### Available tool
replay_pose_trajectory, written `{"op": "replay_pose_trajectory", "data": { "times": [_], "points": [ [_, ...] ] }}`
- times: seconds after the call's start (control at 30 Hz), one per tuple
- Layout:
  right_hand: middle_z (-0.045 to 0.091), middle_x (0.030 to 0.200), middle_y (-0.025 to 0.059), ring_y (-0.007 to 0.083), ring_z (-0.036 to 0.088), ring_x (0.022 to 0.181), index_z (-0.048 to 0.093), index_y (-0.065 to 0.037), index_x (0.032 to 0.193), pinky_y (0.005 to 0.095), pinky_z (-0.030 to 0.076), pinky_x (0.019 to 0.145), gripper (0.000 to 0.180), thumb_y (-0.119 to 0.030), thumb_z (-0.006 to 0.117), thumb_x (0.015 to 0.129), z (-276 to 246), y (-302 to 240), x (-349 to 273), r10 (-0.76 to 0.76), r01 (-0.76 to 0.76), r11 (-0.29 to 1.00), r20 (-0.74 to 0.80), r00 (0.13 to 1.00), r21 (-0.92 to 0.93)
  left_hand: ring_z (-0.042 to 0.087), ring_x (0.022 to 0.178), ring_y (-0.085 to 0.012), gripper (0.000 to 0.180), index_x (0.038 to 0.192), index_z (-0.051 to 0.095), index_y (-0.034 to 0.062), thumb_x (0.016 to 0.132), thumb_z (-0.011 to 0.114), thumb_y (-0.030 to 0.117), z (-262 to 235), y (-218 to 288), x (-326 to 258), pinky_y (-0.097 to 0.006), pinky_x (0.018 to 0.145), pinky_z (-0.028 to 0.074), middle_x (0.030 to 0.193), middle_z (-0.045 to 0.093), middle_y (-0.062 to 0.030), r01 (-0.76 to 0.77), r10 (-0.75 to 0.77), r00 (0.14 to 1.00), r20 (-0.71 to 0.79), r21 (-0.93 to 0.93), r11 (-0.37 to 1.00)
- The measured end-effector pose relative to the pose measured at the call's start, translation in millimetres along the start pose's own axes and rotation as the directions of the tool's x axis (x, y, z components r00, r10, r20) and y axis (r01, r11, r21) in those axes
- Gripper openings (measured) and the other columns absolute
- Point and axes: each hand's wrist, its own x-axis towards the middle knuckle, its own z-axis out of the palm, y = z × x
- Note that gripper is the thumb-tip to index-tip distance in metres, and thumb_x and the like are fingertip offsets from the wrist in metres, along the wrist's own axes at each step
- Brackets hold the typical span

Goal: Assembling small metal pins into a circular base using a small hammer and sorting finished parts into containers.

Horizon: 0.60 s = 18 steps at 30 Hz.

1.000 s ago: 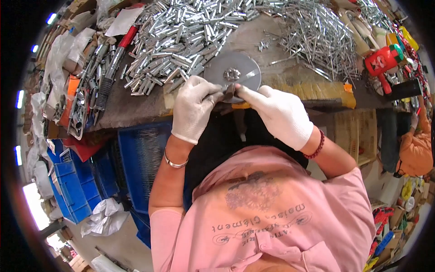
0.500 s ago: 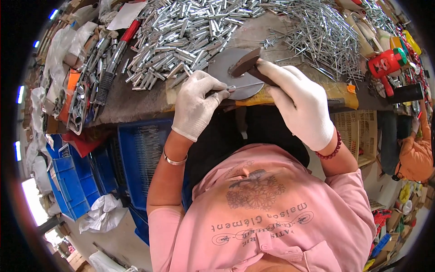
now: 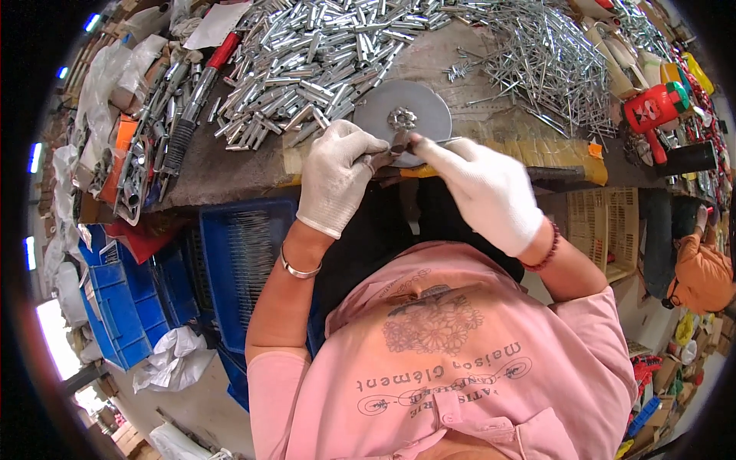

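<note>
A small dark metal piece [image 3: 399, 143] was pinched between the fingertips of the gloved left hand [image 3: 337, 176] and the gloved right hand [image 3: 483, 192], just over the near edge of the bench [image 3: 230, 165]. Its exact shape was too small to tell. It sat at the near rim of a round grey metal disc [image 3: 422, 107], which lay flat on the bench near that edge, with a small toothed silver fitting [image 3: 402, 118] at its centre.

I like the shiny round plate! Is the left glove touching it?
Cannot tell. In the head view the left hand pinches a small dark metal piece right at the grey round disc's near edge, but their overlap hides any contact or gap.
</note>
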Motion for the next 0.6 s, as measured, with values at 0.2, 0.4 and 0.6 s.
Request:
{"op": "replay_pose_trajectory", "data": {
  "times": [0.2,0.4,0.6],
  "points": [
    [0.075,0.109,0.0158,0.0332,0.075,0.087,0.075,-0.008,0.132,0.0399,0.06,0.075,0.044,0.006,0.072,0.091,-15.3,-9.5,6.6,-0.005,0.057,0.988,-0.338,0.941,0.145,0.071,0.08,-0.0266,0.017,0.095,0.08,0.0033,0.081,0.087,-0.002,1.8,-1.0,-0.3,-0.036,0.071,0.056,0.089,0.068,-0.0112,-0.128,0.129,0.991,-0.024,0.047,0.991],
    [0.065,0.098,0.0157,0.0377,0.069,0.086,0.07,-0.013,0.144,0.0414,0.057,0.078,0.05,0.003,0.068,0.097,13.3,9.6,-1.2,0.095,-0.084,0.985,-0.068,0.993,0.15,0.068,0.078,-0.0272,0.021,0.095,0.079,0.0033,0.078,0.087,-0.006,4.1,-18.5,-2.1,-0.035,0.069,0.055,0.087,0.067,-0.0109,-0.173,0.175,0.984,-0.033,0.043,0.984],
    [0.07,0.109,0.0174,0.0382,0.069,0.101,0.069,-0.003,0.139,0.042,0.056,0.092,0.046,-0.003,0.073,0.093,17.5,52.2,28.3,0.092,-0.053,0.958,-0.126,0.988,0.282,0.067,0.079,-0.0229,0.015,0.097,0.081,0.0036,0.084,0.085,-0.002,-3.4,0.9,3.0,-0.033,0.071,0.054,0.088,0.066,-0.0086,-0.117,0.116,0.992,0.041,0.042,0.992]
  ]
}}
